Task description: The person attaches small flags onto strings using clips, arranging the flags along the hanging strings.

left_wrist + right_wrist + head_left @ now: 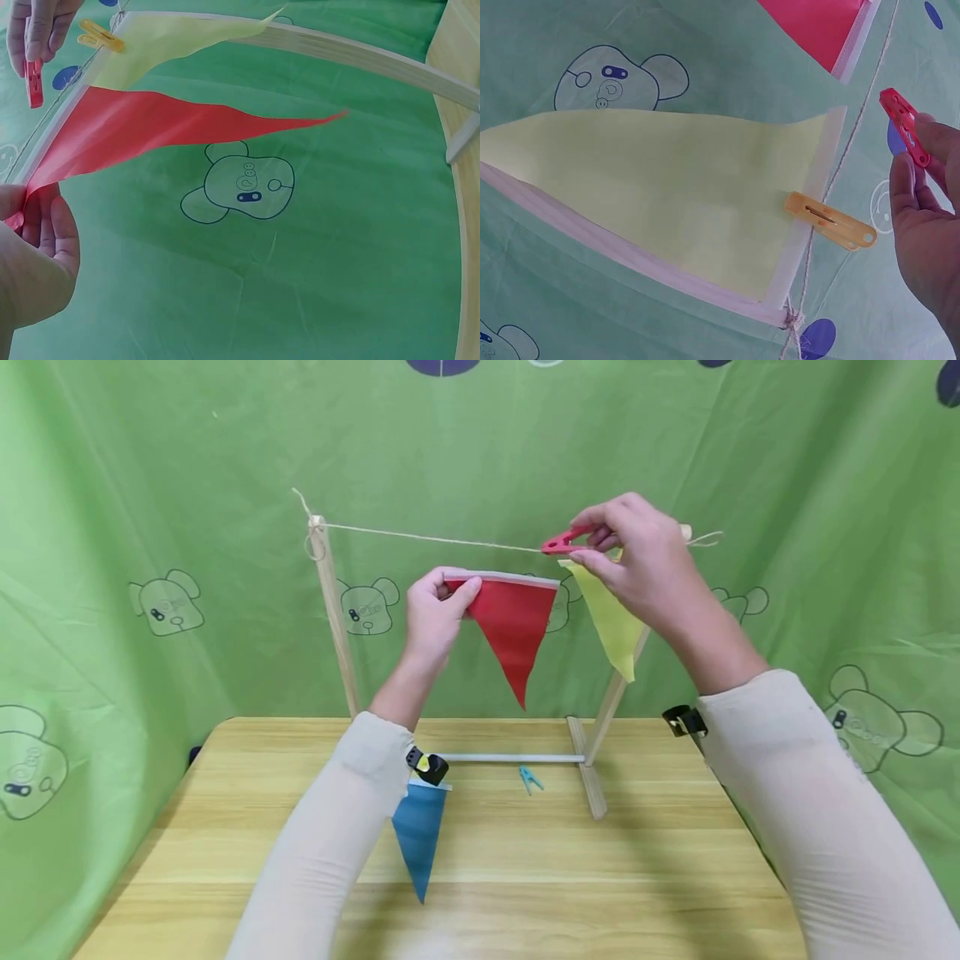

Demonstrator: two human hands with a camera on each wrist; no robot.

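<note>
My left hand (pixel 438 614) pinches the white top edge of a red triangular pennant (pixel 517 618) by its left corner, just below a string (pixel 420 536). Between the thumb and fingers of my right hand (pixel 637 556) is a red clothespin (pixel 562 541), near the string; in the right wrist view it is apart from the string. Beside the red pennant hangs a yellow pennant (pixel 609 614), fixed to the string by a yellow clothespin (pixel 830 220). On the table lie a blue pennant (pixel 422 835), partly behind my left sleeve, and a blue clothespin (pixel 530 779).
Two wooden posts (pixel 337 618) carry the string, tied at their tops. A white rod (pixel 510 758) runs low between them, joining a wooden foot (pixel 587 768) on the right. The wooden table (pixel 600 877) stands before a green curtain (pixel 480 443) with printed bears.
</note>
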